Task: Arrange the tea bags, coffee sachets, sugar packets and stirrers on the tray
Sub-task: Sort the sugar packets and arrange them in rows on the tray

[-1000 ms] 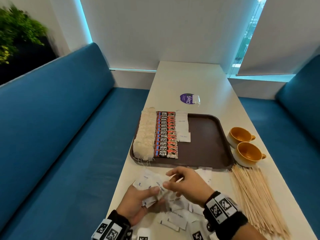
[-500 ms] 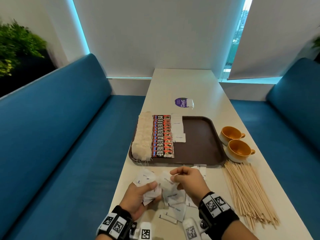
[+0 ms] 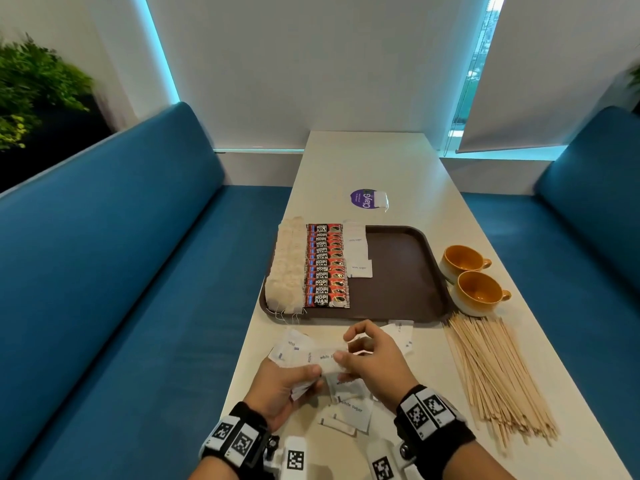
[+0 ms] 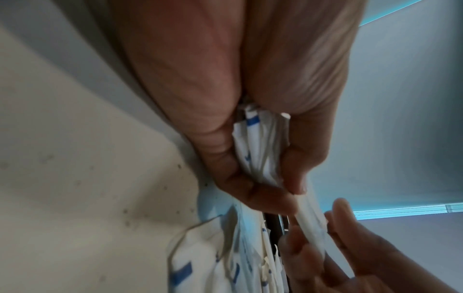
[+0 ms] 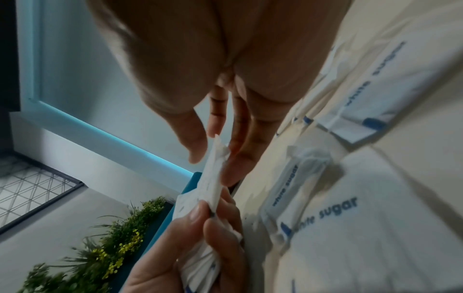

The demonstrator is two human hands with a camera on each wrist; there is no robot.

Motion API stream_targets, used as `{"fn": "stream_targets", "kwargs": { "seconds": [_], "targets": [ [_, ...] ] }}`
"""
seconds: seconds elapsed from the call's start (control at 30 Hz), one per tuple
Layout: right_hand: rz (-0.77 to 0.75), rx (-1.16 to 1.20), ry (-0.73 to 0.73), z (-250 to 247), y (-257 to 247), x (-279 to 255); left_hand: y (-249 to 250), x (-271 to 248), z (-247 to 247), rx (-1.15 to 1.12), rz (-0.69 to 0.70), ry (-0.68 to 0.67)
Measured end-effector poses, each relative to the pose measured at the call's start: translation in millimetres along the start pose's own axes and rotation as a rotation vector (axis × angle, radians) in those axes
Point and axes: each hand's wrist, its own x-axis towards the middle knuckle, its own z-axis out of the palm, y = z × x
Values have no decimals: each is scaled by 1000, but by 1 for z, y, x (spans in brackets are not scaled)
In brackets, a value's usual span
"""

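Observation:
My left hand (image 3: 294,379) grips a fanned bunch of white sugar packets (image 3: 304,351) just in front of the brown tray (image 3: 401,271). My right hand (image 3: 349,355) pinches one packet (image 5: 213,178) of that bunch between thumb and fingers. On the tray's left side lie a column of tea bags (image 3: 287,268), a column of red coffee sachets (image 3: 327,265) and a short column of sugar packets (image 3: 356,251). Loose sugar packets (image 3: 353,407) lie on the table under my hands. Wooden stirrers (image 3: 491,372) lie in a pile at the right.
Two orange cups (image 3: 474,278) stand right of the tray. A purple sticker (image 3: 363,199) with a tea bag beside it lies beyond the tray. Blue benches (image 3: 104,271) run along both sides of the narrow table (image 3: 374,161).
My right hand has gone from hovering over the bunch to pinching one packet at its right end. The left hand keeps hold of the bunch.

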Motion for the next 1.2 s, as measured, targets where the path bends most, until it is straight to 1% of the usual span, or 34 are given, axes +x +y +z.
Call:
{"fn": "stream_targets", "kwargs": {
  "seconds": [0.17,0.23,0.3,0.37,0.47,0.53,0.6,0.7,0.77,0.87,1.0,1.2],
  "targets": [
    [-52,29,69,-4,10,-8,3,-3,5,-10,8,21],
    [-49,-41,45,-5,12,-8,3,-4,5,-25,-3,43],
    [-24,-113,-15,-5,12,-8,4,-5,6,-29,-10,64],
    [10,-139,-51,-6,9,-7,6,-4,7,-59,-18,94],
    [42,-114,-33,-12,2,-3,9,-3,8,-117,-69,103],
    [22,-91,9,-19,-4,5,9,-4,7,-163,-86,96],
    [-7,-72,64,-30,-15,19,8,-5,4,-194,-96,70],
    [-42,-37,128,-54,-35,55,4,-3,-2,-204,-102,17],
    [-27,-23,143,-68,-45,85,2,0,-5,-185,-100,-12],
    [16,-109,164,-80,-52,129,0,3,-8,-193,-109,-55],
    [83,-192,138,-86,-52,172,-2,5,-11,-222,-111,-106],
    [119,-394,81,-87,-50,197,-5,10,-17,-226,-108,-140]
  ]
}}
